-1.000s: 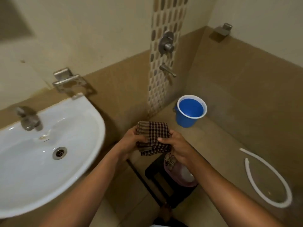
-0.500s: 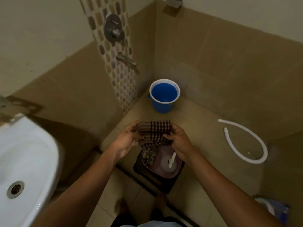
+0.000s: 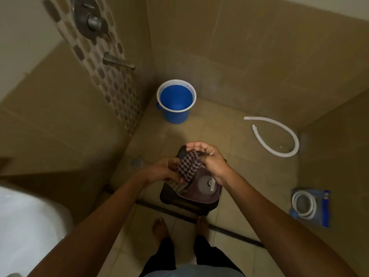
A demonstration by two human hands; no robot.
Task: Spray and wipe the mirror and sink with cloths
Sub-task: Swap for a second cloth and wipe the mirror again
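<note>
A dark checked cloth (image 3: 188, 166) is bunched between both hands above a pinkish basin (image 3: 207, 193). My left hand (image 3: 162, 170) grips its lower left part. My right hand (image 3: 211, 158) holds its upper right end, fingers curled over it. The cloth's lower end hangs into the basin, which rests on a dark stool (image 3: 169, 198) and holds a white spray bottle (image 3: 208, 182). Only the white sink's rim (image 3: 30, 222) shows at the lower left. No mirror is in view.
A blue bucket (image 3: 176, 102) of water stands in the corner below a wall tap (image 3: 117, 61). A white hose (image 3: 279, 136) lies on the floor at right, a packaged hose (image 3: 308, 206) further right. A floor drain (image 3: 137, 162) sits left of the stool. My bare feet (image 3: 159, 226) stand below.
My view swung right and down, so the sink slid almost out at the left. Both hands lowered the cloth over the basin and bunched it together.
</note>
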